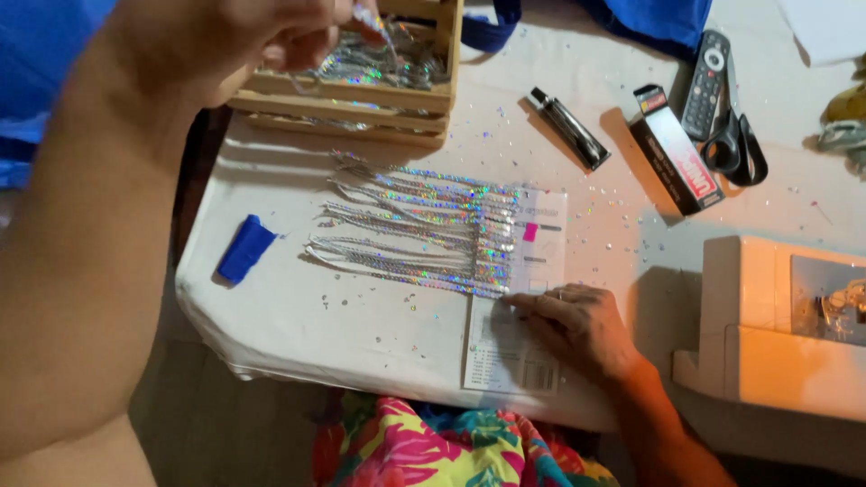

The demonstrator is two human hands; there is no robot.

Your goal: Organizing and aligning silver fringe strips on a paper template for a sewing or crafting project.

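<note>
While the left hand (262, 36) is pinching a glittery strip (374, 22) over the wooden crate (361, 90), the right hand's (577, 325) flat, together fingers are pinning the paper sheet (510, 352) on the worktop (379, 334); lifting them is risking the laid strips (424, 230) sliding askew

Warm light fell from the upper right onto the white cloth-covered table (361, 325), casting leftward shadows. The raised left arm (99, 225) near the table's left edge was blurred.
</note>
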